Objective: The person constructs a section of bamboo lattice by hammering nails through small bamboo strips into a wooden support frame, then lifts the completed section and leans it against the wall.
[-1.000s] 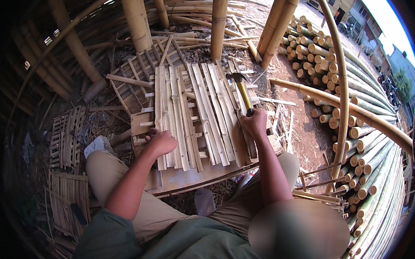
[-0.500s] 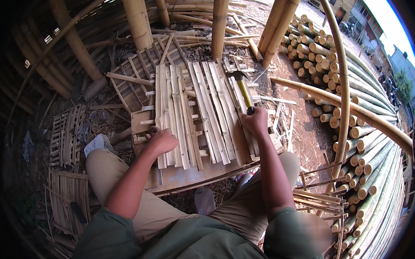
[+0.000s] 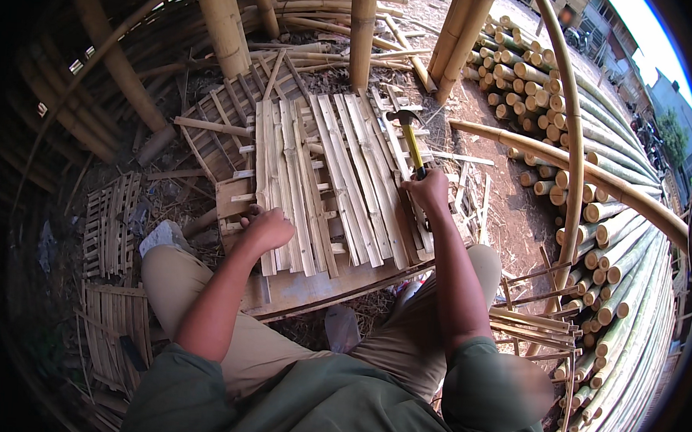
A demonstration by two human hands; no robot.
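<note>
In my right hand (image 3: 430, 192) is a claw hammer (image 3: 412, 148), gripped by the dark end of its yellow-and-black handle. Its metal head is over the far right of a panel of split bamboo slats (image 3: 334, 181). These pale slats run away from me, side by side with gaps, across shorter cross strips. My left hand (image 3: 270, 230) is closed at the panel's near left edge, its fingertips by the outermost slat; whatever they may pinch is too small to make out. Beneath the panel is a wooden board (image 3: 312, 294), its near edge by my knees.
Cut bamboo poles (image 3: 615, 251) are stacked high on the right, with a slanting pole (image 3: 572, 168) in front. Upright bamboo posts (image 3: 362, 39) stand beyond the board. Slatted panels (image 3: 112, 225) lie at left, and a bundle of strips (image 3: 530, 330) rests by my right elbow.
The hammer has tilted a little and its head has shifted slightly right. My left hand keeps its place at the slats' edge. The whole view has shifted slightly.
</note>
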